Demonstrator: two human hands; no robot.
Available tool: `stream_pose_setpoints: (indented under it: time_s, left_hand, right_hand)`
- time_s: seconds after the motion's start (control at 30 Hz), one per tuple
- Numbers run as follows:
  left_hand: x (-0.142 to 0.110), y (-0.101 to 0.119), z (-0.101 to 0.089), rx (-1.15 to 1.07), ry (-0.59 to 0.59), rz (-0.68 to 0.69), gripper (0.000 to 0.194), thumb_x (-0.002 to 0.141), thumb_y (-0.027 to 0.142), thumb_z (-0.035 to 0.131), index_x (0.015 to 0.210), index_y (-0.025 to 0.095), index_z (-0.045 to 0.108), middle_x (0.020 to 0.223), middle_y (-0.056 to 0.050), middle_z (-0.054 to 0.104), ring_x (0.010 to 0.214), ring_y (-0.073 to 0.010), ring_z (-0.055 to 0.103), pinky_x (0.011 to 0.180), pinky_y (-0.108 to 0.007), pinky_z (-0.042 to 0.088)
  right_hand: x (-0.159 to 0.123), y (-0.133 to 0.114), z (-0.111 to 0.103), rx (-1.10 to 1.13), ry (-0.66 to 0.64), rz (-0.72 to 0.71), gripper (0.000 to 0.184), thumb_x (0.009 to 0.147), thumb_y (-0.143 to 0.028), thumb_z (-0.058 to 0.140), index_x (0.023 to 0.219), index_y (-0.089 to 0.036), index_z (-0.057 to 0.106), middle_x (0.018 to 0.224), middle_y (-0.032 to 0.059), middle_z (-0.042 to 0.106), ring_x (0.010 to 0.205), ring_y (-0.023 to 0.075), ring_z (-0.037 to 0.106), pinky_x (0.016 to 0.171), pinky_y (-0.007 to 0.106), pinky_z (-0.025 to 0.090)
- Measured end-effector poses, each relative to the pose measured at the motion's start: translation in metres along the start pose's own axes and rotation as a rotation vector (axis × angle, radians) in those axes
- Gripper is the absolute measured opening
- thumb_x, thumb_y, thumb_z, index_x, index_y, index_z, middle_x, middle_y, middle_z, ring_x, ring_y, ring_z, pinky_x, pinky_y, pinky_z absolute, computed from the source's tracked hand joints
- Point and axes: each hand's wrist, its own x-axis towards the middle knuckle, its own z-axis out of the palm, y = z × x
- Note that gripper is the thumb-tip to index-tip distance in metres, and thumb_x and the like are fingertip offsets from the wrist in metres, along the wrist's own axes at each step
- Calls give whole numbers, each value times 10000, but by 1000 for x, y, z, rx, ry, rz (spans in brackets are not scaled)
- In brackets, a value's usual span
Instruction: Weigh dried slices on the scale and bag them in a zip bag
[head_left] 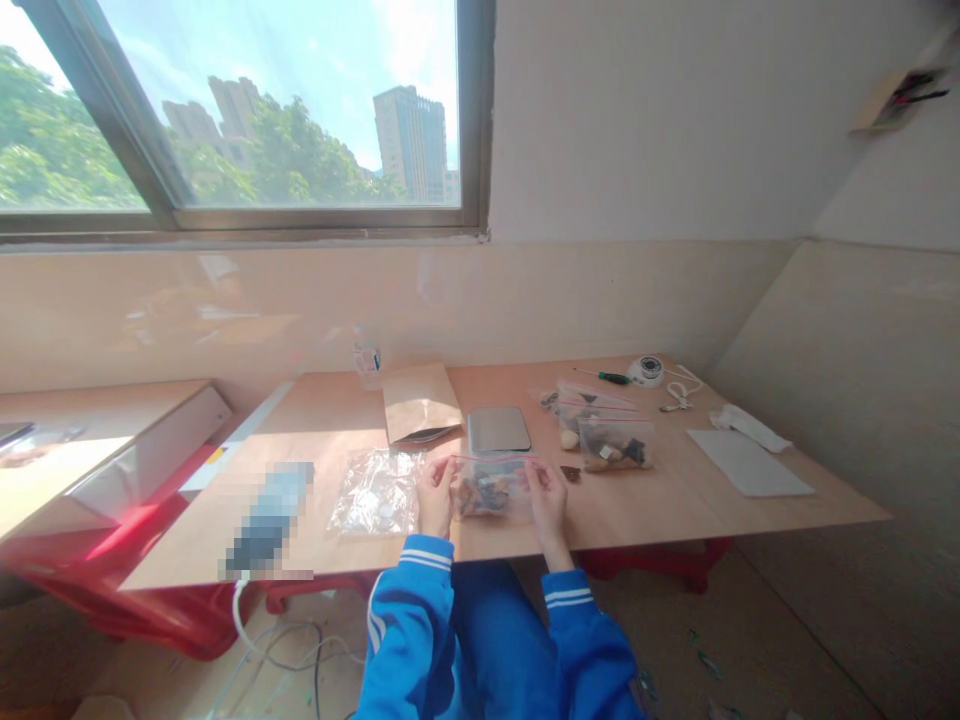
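A clear zip bag (491, 487) with dark and brown bits inside lies near the front edge of the wooden table (675, 500). My left hand (436, 495) grips its left end with the fingers curled. My right hand (547, 496) pinches its right end near the red seal strip. Both sleeves are blue with white stripes. Just behind the bag sits a flat grey scale (498, 429). A pile of empty clear bags (375, 492) lies to the left of my left hand.
Two filled zip bags (613, 442) and loose bits lie to the right. A brown paper envelope (418, 402), a small bottle (367, 360), a green screwdriver (609, 377), a round white device (646, 371), white paper (748, 462) and a blurred object (270, 518) also rest on the table.
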Motion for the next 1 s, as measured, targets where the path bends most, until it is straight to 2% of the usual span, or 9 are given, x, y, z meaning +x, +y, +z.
stream_pose_setpoints:
  time_s: [0.13,0.3,0.4,0.53,0.87,1.0]
  left_hand:
    - [-3,4,3,10,-12,-29,410,636,459,754,901,151,701,897,-69,700,766,-131,637,634,-212,483]
    - [-3,7,4,-40,30,-29,408,597,458,771,851,148,693,819,-55,689,748,-139,641,649,-227,492]
    - [-1,6,2,-48,31,-22,388,597,444,772,845,157,696,855,-62,694,802,-152,649,689,-239,496]
    - [0,4,-1,-44,27,-68,400,597,444,773,867,158,698,879,-67,696,833,-162,645,649,-222,476]
    - [1,4,-4,-77,44,-115,387,583,439,788,842,161,713,837,-48,689,780,-133,611,608,-198,441]
    - [2,3,-4,-71,46,-98,380,569,433,796,817,156,720,840,-54,691,803,-134,612,627,-191,448]
  right_hand:
    - [-2,0,-1,-92,24,-57,396,783,-580,563,835,-193,626,746,65,708,717,224,653,663,329,509]
    - [-3,4,-4,-199,57,-86,399,822,-564,512,855,-187,639,762,67,696,716,218,628,686,319,489]
    - [-3,2,-4,-211,73,-97,401,814,-554,525,867,-176,650,801,83,701,740,222,626,685,315,484]
    - [-3,-3,-5,-240,94,-134,378,811,-530,545,850,-171,657,774,75,691,715,213,611,684,311,474]
    - [4,3,-14,-210,23,-120,344,793,-495,580,855,-169,666,834,75,692,744,202,611,670,301,477]
    - [4,0,-14,-227,45,-143,354,788,-502,576,818,-161,667,802,70,683,726,195,604,657,296,474]
